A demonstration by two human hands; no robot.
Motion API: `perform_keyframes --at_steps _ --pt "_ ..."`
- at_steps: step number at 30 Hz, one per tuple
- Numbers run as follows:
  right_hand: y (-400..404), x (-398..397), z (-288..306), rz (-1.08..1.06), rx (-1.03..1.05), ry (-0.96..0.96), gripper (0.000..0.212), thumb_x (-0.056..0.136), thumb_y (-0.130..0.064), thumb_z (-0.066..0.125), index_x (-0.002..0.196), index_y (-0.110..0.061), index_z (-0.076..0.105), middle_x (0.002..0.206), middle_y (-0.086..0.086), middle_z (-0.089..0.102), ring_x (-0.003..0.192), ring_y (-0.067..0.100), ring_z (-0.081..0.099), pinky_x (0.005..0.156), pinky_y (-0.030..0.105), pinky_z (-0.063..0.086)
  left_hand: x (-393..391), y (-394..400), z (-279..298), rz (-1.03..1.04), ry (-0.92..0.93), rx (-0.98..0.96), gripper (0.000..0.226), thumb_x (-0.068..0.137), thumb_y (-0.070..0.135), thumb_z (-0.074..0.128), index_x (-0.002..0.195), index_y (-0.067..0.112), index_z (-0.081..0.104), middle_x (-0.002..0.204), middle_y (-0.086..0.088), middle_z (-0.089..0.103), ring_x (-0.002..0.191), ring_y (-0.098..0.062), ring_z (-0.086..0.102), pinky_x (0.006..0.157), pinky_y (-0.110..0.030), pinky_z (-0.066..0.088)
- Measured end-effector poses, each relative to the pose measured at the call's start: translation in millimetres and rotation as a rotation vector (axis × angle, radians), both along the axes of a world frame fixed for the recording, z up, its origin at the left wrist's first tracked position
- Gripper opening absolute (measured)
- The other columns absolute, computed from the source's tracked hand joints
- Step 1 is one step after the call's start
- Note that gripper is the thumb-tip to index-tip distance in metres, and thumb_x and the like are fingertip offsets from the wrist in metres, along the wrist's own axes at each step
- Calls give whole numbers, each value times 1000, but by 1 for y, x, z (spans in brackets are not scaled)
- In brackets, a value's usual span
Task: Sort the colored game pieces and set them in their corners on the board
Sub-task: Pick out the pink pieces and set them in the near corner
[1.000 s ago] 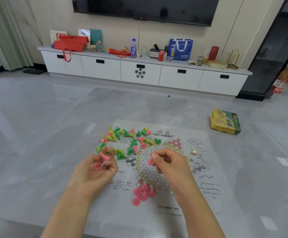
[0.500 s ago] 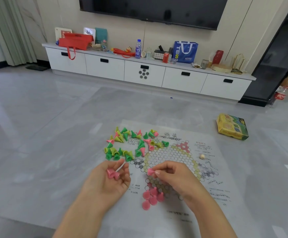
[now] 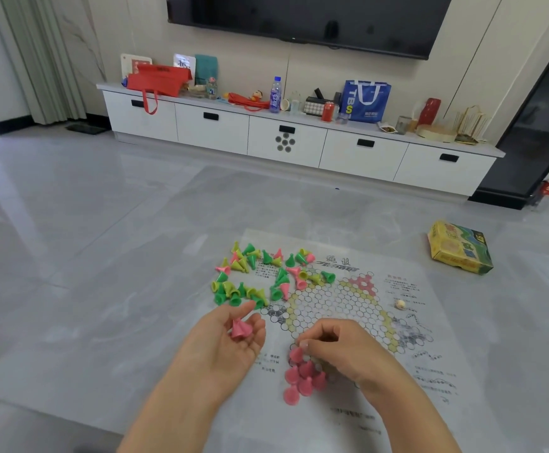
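Pink game pieces [image 3: 303, 376] are clustered at the near corner of the paper board [image 3: 342, 308], which is spread flat on the floor. One more pink cone [image 3: 296, 354] is pinched in the right hand [image 3: 342, 349] grip, right at the top of that cluster. Another pink piece [image 3: 240, 328] is cradled in the left hand [image 3: 225, 341], palm up, fingers loosely spread. Mixed green, yellow and pink pieces [image 3: 260, 276] are left piled at the far left corner. A yellow box [image 3: 459, 246] is parked off right.

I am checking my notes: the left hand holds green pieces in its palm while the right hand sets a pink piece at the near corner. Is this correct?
Not quite. In the head view the pieces in the left hand are pink, not green. The right hand does set a pink piece at the near corner.
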State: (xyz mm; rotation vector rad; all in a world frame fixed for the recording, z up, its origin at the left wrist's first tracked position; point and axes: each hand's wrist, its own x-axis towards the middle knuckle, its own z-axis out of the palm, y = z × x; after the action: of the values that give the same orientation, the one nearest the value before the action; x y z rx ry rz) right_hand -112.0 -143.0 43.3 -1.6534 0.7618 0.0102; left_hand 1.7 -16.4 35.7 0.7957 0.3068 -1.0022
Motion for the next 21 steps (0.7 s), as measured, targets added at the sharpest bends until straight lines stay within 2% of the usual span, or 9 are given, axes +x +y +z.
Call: perform_keyframes --at_steps 6,12,21 --pt "2 0 0 19 -11 10 14 85 2 58 75 -6 64 53 -5 66 44 4 57 44 17 43 1 3 1 24 -13 -1 19 85 1 42 93 -4 59 85 -14 51 72 -19 51 65 -28 44" --pt "3 0 -2 30 5 4 10 84 3 56 79 -1 63 67 12 69 52 18 61 45 22 45 -3 3 3 22 -19 -1 21 86 2 40 93 -3 59 81 -14 51 70 -19 50 65 -28 43" --pt "5 1 -2 51 5 1 10 84 4 55 78 -1 63 63 10 69 49 16 60 43 19 44 -5 2 5 18 -29 -4 20 86 3 41 94 -3 59 81 -14 51 70 -19 50 65 -27 43"
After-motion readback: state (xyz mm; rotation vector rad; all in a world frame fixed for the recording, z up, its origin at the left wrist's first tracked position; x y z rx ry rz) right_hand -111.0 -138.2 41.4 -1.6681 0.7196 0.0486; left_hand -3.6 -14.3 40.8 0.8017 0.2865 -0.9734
